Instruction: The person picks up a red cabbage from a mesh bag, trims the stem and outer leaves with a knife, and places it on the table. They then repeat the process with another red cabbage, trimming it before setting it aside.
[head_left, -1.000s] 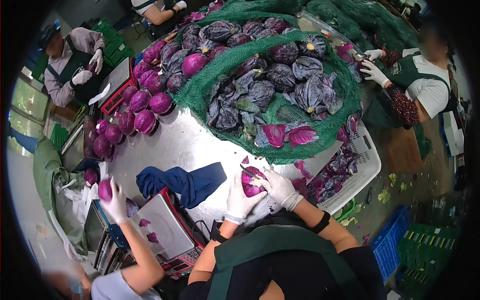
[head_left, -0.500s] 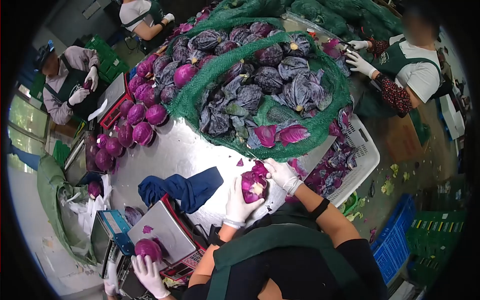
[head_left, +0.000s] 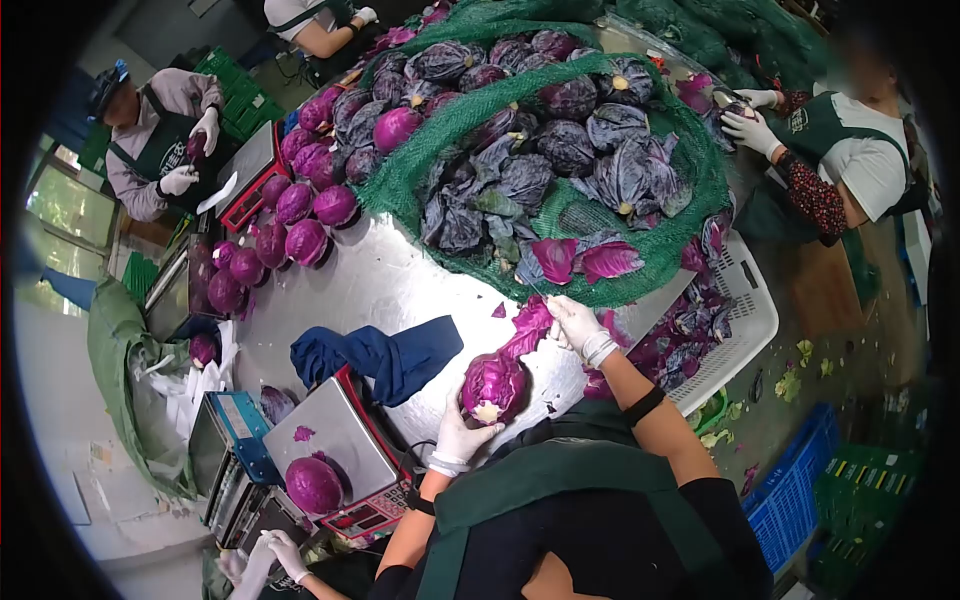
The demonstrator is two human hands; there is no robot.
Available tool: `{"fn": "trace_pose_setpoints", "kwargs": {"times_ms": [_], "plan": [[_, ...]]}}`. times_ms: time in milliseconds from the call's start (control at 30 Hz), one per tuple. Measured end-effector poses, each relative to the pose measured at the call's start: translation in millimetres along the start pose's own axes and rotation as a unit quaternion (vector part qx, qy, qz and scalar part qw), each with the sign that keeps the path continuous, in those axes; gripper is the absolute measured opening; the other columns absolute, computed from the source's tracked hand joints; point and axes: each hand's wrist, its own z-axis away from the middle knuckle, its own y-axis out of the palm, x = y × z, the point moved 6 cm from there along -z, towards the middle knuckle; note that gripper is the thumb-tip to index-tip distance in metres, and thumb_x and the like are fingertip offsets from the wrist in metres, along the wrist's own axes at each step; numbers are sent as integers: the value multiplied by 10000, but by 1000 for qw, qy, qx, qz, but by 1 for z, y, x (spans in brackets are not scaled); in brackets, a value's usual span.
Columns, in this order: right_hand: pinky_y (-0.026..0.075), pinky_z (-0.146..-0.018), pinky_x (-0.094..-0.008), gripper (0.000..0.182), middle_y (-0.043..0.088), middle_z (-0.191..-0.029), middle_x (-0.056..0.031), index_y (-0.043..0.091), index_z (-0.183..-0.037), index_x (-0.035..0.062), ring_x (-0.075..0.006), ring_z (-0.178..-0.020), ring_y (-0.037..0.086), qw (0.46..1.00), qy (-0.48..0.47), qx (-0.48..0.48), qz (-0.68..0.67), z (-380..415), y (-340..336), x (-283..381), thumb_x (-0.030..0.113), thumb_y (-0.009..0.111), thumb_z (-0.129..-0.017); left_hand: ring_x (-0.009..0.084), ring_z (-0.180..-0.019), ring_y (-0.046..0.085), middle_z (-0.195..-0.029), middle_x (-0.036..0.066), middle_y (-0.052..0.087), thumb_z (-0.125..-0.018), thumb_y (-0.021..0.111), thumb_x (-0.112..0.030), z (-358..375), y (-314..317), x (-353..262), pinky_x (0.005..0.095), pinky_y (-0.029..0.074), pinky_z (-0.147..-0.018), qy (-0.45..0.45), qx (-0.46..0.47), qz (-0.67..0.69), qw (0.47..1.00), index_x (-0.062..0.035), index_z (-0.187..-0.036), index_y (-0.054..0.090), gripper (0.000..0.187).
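Observation:
A purple cabbage (head_left: 495, 386) rests in my gloved left hand (head_left: 463, 437), whose fingers wrap its near left side. Its pale cut stem faces toward me. My gloved right hand (head_left: 576, 326) is closed just up and right of the cabbage. From its fingers a thin knife blade (head_left: 533, 287) points up and left; the handle is hidden. A loose purple leaf (head_left: 530, 326) lies between that hand and the cabbage, at the fingertips. A dark blue cloth (head_left: 385, 357) lies on the metal table (head_left: 400, 270) left of my hands.
A green mesh sack (head_left: 385, 185) full of dark cabbages lies ahead. Trimmed cabbages (head_left: 306, 242) sit at left. A white crate (head_left: 757, 300) of leaves stands right. A scale (head_left: 330, 445) bears one cabbage (head_left: 314, 485). Co-workers' gloved hands (head_left: 752, 133) show around the table.
A leaf has come away from the cabbage toward my right hand, and the cabbage has turned stem toward me. At lower left, a co-worker's hand has left the cabbage on the scale.

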Motion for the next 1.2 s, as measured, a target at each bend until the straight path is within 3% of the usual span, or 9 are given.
{"fn": "trace_pose_setpoints", "kwargs": {"times_ms": [233,300,400,500,633,767,967,1067,1200], "plan": [[466,-541,-323,354,628,-710,-98,469,-1210,117,-176,-566,593,980,-161,-27,111,19,15,57,299,509,-909,231,-951,582,-1101,196,521,-565,864,-214,-24,-3,14,321,495,-804,-14,-143,-9,990,-2,-1210,315,874],[476,-574,-337,384,637,-772,-127,453,-1216,93,-211,-591,610,918,-163,16,360,35,27,56,322,496,-911,254,-886,592,-1068,198,527,-569,856,-323,-32,-5,-12,329,494,-776,-59,-118,-89,987,8,-1146,374,822],[491,-643,-378,411,638,-836,-179,497,-1182,52,-322,-620,614,938,-124,46,321,47,44,32,368,442,-925,369,-1094,476,-1171,235,455,-527,836,-447,-44,-8,-49,380,440,-888,181,-183,-398,881,14,-1069,462,804],[482,-726,-413,422,630,-952,-206,509,-1205,43,-370,-777,611,974,-108,24,200,49,42,47,355,429,-933,359,-1081,478,-1144,202,486,-552,831,-416,-70,-2,-57,375,434,-870,246,-98,-277,924,-11,-978,501,674],[508,-644,-345,433,590,-1107,-209,487,-1249,46,-238,-553,604,929,-218,-8,299,42,33,54,344,427,-941,171,-528,545,-682,62,564,-671,773,-380,-96,-15,-62,295,459,-536,129,-180,-232,947,-34,-984,519,531],[492,-514,-291,436,613,-1063,-168,490,-1254,72,-155,-453,544,974,-127,29,184,43,32,47,372,413,-947,331,-1005,506,-1033,185,536,-655,759,-416,-121,-13,-72,390,415,-868,275,-203,-368,865,-23,-1187,476,720],[472,-443,-261,415,611,-1038,-149,418,-1300,70,-122,-432,526,981,-156,58,99,58,36,59,312,389,-964,377,-1101,437,-1175,221,432,-501,819,-470,-108,-2,-77,422,419,-906,109,33,-412,904,-63,-1220,491,888],[496,-801,-359,464,524,-1189,-246,380,-1305,-14,-318,-934,614,938,-225,-2,265,68,42,64,273,419,-942,367,-1111,450,-1175,212,448,-501,824,-465,-101,11,-56,417,426,-906,185,-40,-313,931,-48,-1230,417,933],[443,-896,-399,588,469,-1225,-296,286,-1348,-46,-401,-1095,504,875,-278,-59,391,69,45,50,299,453,-902,327,-1086,465,-1152,166,478,-540,807,-431,-86,36,-61,389,423,-900,165,-104,-366,910,-10,-1219,387,903]]}}
